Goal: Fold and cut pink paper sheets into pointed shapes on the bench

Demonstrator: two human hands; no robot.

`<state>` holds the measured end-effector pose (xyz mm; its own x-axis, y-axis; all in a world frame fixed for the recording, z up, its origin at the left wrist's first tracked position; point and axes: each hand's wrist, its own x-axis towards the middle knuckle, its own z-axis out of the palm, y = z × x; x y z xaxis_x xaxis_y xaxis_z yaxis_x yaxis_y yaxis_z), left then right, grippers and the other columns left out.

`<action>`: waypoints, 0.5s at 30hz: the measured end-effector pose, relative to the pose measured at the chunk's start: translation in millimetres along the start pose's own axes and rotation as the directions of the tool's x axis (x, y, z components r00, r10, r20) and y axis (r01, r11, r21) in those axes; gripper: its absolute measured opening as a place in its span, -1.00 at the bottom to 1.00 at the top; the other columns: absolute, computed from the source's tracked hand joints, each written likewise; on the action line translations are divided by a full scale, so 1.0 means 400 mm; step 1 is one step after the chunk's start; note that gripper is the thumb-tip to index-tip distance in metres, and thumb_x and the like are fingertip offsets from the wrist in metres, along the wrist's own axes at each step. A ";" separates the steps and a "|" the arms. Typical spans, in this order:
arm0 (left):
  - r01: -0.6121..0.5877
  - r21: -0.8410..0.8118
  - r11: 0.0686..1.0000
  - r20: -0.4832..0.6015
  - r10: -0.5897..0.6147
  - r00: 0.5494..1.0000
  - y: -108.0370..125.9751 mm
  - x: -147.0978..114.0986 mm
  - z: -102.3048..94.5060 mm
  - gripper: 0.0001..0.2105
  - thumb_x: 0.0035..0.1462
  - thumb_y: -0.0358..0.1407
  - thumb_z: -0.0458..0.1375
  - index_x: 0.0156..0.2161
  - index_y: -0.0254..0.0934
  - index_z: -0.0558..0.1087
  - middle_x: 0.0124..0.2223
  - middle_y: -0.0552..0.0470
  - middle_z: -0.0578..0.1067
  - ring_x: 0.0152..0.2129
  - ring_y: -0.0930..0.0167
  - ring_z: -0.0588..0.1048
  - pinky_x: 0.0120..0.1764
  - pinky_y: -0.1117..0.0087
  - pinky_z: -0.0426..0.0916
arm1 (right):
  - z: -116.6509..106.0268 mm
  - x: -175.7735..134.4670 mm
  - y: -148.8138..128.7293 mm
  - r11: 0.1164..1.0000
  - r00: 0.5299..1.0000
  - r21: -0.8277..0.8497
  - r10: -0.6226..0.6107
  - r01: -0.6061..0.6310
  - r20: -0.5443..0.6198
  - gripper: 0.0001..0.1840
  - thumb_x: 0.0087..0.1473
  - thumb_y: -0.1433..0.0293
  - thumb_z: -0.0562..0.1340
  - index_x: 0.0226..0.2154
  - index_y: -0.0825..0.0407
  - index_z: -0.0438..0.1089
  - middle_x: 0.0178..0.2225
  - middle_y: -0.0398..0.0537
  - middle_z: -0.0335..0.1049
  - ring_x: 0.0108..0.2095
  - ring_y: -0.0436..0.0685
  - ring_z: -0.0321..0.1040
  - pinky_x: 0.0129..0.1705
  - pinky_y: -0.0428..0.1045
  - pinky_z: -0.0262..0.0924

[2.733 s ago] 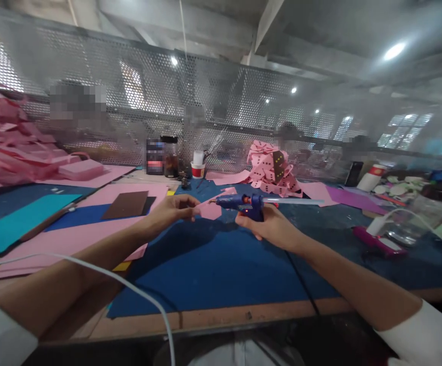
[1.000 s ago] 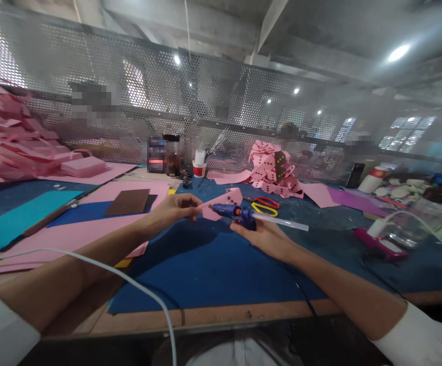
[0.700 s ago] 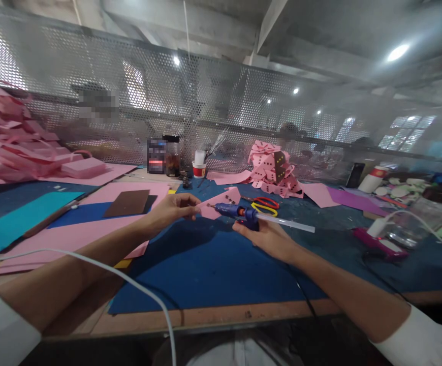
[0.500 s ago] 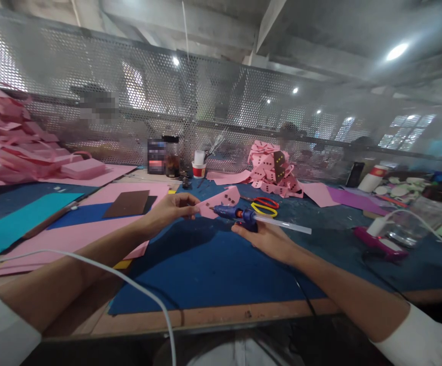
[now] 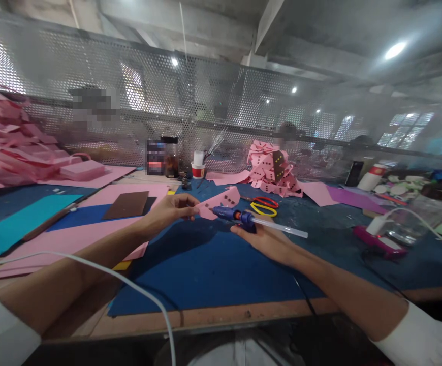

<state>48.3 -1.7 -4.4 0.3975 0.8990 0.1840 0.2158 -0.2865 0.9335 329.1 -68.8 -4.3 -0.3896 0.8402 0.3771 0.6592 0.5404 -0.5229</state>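
Note:
Between the fingertips of my left hand is the left end of a pink paper piece with small dark squares on it, held up off the blue mat. My right hand is wrapped round a blue hot glue gun, its nozzle pointing left at the pink piece; whether the tip touches the paper I cannot tell. A clear glue stick sticks out of the back of the gun. Just beyond lie scissors with red and yellow handles.
A heap of dotted pink pieces stands at the back. Pink scraps pile up at left, near a teal sheet and brown sheet. A white cable crosses front left. At right are a magenta power strip and clear jar.
The rear end of the glue gun and its glue stick have tipped down slightly. Both hands keep nearly the same place and grip.

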 end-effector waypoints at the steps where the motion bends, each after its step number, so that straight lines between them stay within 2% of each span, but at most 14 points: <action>1: 0.001 -0.001 1.000 -0.001 -0.001 1.000 0.002 0.000 0.001 -0.75 0.00 -0.16 0.34 -0.26 -0.28 0.54 -0.41 0.09 0.52 -0.46 0.46 0.45 -0.34 0.42 0.29 | 0.002 0.000 0.002 1.000 1.000 0.001 -0.001 0.001 -0.002 -0.72 0.24 0.14 0.20 -0.22 -0.01 0.45 -0.31 -0.06 0.50 -0.19 0.22 0.41 -0.07 0.10 0.25; 10: 0.005 -0.001 1.000 -0.008 -0.005 1.000 0.008 -0.004 0.002 -0.77 -0.01 -0.18 0.35 -0.28 -0.29 0.55 -0.43 0.10 0.52 -0.47 0.47 0.44 -0.35 0.44 0.28 | 0.017 0.003 0.029 1.000 0.999 -0.023 -0.010 0.009 -0.033 -0.69 0.22 0.09 0.21 -0.22 -0.02 0.44 -0.40 -0.10 0.45 -0.34 0.16 0.35 -0.23 0.04 0.19; 15: 0.005 -0.005 1.000 -0.009 -0.005 1.000 0.004 0.001 0.002 -0.77 -0.02 -0.19 0.36 -0.28 -0.28 0.55 -0.43 0.10 0.52 -0.48 0.48 0.44 -0.37 0.45 0.28 | 0.016 0.004 0.029 0.998 0.999 -0.058 -0.011 0.010 -0.030 -0.69 0.22 0.09 0.21 -0.32 -0.02 0.38 -0.44 -0.12 0.39 -0.41 0.11 0.27 -0.31 -0.01 0.11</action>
<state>49.3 -2.2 -3.2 0.3882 0.9034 0.1823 0.2133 -0.2805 0.9359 332.0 -60.8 -14.7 -0.3779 0.8323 0.4055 0.6916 0.5450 -0.4741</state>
